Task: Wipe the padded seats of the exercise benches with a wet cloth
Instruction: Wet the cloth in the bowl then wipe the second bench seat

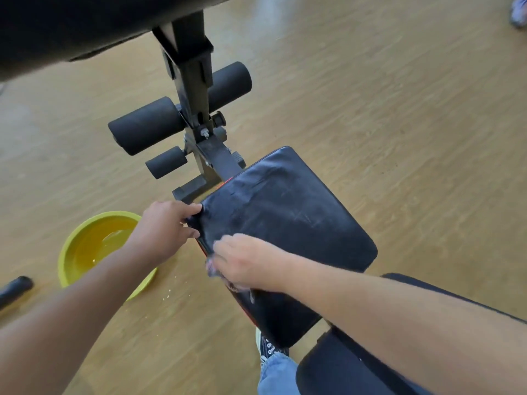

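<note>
some water in yellow bowl [74,252]

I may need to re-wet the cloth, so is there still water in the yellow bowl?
Yes, some. The bowl sits upright on the floor, and glints show shallow water pooled at its bottom. How deep, I cannot tell.

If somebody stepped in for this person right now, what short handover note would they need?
Left hand: gripping the near-left corner of the black seat pad, steadying it.
Right hand: pressing the wet cloth against the pad's left edge.
Yellow basin with water sits on the floor, left of the bench.
Done: streaks on the pad's top suggest it has been wiped.
Left: finish this edge, then the back pad and any other benches.
</note>
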### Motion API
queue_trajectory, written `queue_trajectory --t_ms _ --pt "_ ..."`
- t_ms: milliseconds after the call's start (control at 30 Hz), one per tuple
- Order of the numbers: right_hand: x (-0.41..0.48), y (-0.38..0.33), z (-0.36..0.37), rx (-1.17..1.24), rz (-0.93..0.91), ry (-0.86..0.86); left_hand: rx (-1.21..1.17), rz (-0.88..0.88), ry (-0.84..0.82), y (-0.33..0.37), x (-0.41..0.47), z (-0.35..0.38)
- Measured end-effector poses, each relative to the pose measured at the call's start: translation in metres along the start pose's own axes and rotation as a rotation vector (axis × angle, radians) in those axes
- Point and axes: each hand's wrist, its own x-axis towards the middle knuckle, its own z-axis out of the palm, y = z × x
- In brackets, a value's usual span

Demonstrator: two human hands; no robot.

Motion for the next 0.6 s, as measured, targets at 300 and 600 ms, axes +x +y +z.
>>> queue_trajectory --t_ms 300,600 --pt "0.064 0.032 0.0 0.073 0.901 0.175 -0.198 -0.056 0.017 -0.006 0.009 -0.003" --pt "0.056 0.085 -0.003 -0.178 0.642 0.152 -0.155 -0.06 0.009 -0.013 -0.01 0.013"
